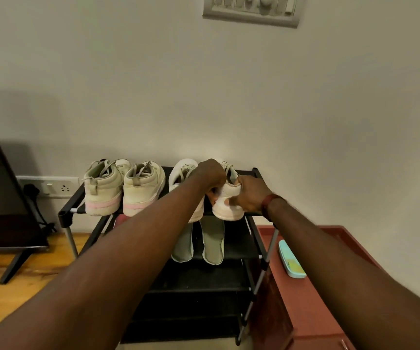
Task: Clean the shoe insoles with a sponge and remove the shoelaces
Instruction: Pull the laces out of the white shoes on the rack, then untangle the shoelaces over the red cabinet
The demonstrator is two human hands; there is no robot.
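Two insoles out on rack second shelf, sponge aside, laces not yet removed; left hand and right hand each have a grip clamped on the rightmost shoe.

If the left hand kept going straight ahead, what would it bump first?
Most likely the white shoe that the left hand grips; past it stands only the wall, though depth is unclear.

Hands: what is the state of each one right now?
Left hand: grips the rightmost white shoe.
Right hand: holds the same shoe at its heel.
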